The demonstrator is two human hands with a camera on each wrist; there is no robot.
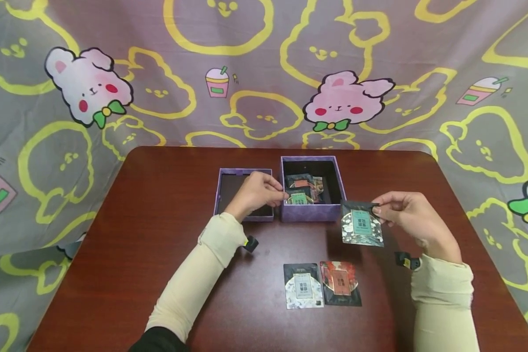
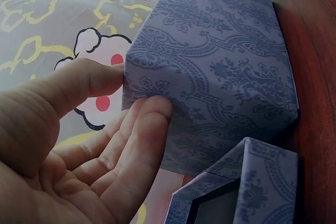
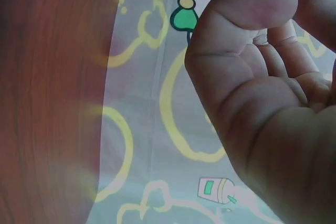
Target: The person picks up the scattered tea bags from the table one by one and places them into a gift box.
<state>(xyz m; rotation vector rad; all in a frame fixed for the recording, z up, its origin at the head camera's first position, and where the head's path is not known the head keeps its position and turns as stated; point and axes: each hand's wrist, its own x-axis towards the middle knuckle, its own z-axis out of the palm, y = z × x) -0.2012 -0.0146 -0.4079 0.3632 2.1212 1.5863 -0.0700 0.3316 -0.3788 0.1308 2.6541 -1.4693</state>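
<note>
My left hand (image 1: 258, 191) pinches the left wall of a purple patterned box (image 1: 311, 213). In the left wrist view its thumb is at the rim, while the fingers lie against the outer side of the box (image 2: 210, 61). Several sachets (image 1: 300, 183) lie inside the box. Held by its top right corner, a black, white and green sachet (image 1: 362, 229) hangs from my right hand (image 1: 407, 215) between thumb and fingers, over the table in front of the box. That sachet is outside the right wrist view, where the right hand (image 3: 262, 93) shows curled fingers.
A shallow purple lid (image 1: 222, 193) with a dark inside stands left of the box, partly behind the left hand. Nearer on the brown table (image 1: 158, 254), a white sachet (image 1: 303, 288) and a red sachet (image 1: 341, 283) lie side by side. A patterned cloth (image 1: 255, 73) hangs behind.
</note>
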